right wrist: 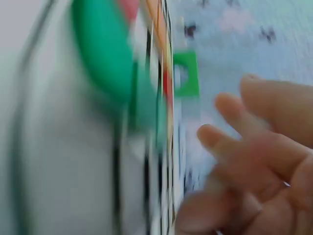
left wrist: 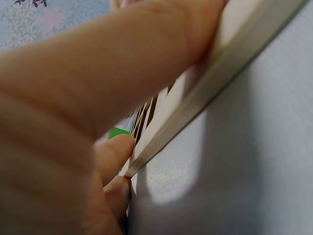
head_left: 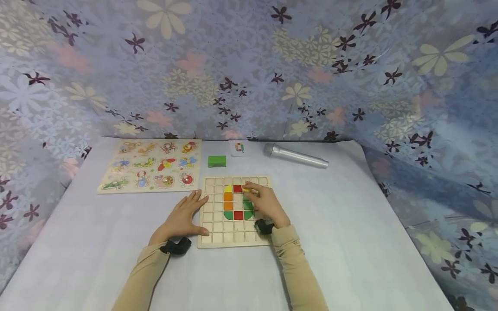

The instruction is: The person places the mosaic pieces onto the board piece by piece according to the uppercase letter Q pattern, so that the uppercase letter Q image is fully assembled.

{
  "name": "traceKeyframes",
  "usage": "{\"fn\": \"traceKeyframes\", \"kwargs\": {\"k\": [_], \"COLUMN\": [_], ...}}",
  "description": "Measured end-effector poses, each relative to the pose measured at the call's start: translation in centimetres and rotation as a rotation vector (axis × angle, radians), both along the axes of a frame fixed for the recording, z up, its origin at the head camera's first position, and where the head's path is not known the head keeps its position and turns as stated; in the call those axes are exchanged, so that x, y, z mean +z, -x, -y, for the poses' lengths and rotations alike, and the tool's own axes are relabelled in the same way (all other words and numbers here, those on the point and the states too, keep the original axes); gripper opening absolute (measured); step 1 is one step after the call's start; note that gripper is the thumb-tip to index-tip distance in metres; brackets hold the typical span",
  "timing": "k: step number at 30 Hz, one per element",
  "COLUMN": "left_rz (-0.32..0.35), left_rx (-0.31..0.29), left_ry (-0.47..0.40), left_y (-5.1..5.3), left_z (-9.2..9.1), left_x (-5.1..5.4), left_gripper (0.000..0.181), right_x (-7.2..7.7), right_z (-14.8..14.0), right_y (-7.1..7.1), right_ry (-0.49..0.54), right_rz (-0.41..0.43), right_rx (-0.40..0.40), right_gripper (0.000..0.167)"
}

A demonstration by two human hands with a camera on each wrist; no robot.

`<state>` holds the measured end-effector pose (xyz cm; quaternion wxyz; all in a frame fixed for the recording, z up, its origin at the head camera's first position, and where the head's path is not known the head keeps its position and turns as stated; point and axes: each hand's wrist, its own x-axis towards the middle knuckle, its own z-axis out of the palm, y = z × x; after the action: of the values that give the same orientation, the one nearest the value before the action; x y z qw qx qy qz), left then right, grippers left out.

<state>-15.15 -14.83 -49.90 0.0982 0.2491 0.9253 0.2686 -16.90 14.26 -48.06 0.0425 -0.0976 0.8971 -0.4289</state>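
A square wooden grid board [head_left: 214,225] lies on the white-covered table. Set in its cells is a ring of coloured tiles: yellow [head_left: 228,188], red [head_left: 237,188], orange [head_left: 228,201] and green [head_left: 228,215]. My left hand [head_left: 180,218] rests on the board's left edge with its fingers spread. Its thumb [left wrist: 161,36] touches the rim in the left wrist view. Above the ring's upper right is my right hand [head_left: 268,203], partly hiding the tiles there. In the right wrist view its loosely bent fingers [right wrist: 259,152] are apart from the board, and no tile shows between them.
Behind the board stands a green arch block [head_left: 216,161], with a small card [head_left: 239,148] showing a coloured ring pattern farther back. An insect picture puzzle [head_left: 151,190] lies back left. A silver microphone [head_left: 299,157] lies back right. Floral fabric [head_left: 249,77] hangs behind the table.
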Motion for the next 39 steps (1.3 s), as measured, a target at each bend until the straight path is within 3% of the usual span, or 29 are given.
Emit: {"fn": "traceKeyframes", "kwargs": {"k": [6, 8, 11, 15, 18, 28, 34, 39], "left_rz": [0.005, 0.004, -0.006, -0.022, -0.013, -0.002, 0.007, -0.058], "left_rx": [0.006, 0.008, 0.015, 0.013, 0.015, -0.005, 0.012, -0.007], "left_ry": [0.01, 0.011, 0.004, -0.004, -0.003, -0.002, -0.007, -0.071], "left_y": [0.0, -0.1, -0.2, 0.1, 0.3, -0.4, -0.8, -0.5], "left_z": [-0.5, -0.5, -0.1, 0.2, 0.0, -0.8, -0.2, -0.4], "left_x": [0.2, 0.2, 0.3, 0.3, 0.0, -0.3, -0.4, -0.6], "left_gripper": [0.108, 0.108, 0.108, 0.109, 0.109, 0.109, 0.109, 0.108], "right_x": [-1.0, -1.3, -1.4, -1.2, -1.2, -2.1, -2.3, -2.2], "right_z": [-8.3, -10.1, -11.1, -10.3, -9.6, -8.6, -7.6, -8.0], "right_y": [-3.9, -5.4, -6.5, -6.4, -6.2, -7.4, -7.7, -7.2], "right_ry": [0.081, 0.123, 0.177, 0.145, 0.104, 0.02, -0.068, -0.052], "right_rz": [0.072, 0.137, 0.179, 0.149, 0.135, 0.065, 0.018, -0.009], "right_rx": [-0.217, -0.243, -0.202, -0.138, -0.136, -0.171, -0.158, -0.228], "right_gripper": [0.035, 0.038, 0.042, 0.047, 0.048, 0.033, 0.02, 0.012]}}
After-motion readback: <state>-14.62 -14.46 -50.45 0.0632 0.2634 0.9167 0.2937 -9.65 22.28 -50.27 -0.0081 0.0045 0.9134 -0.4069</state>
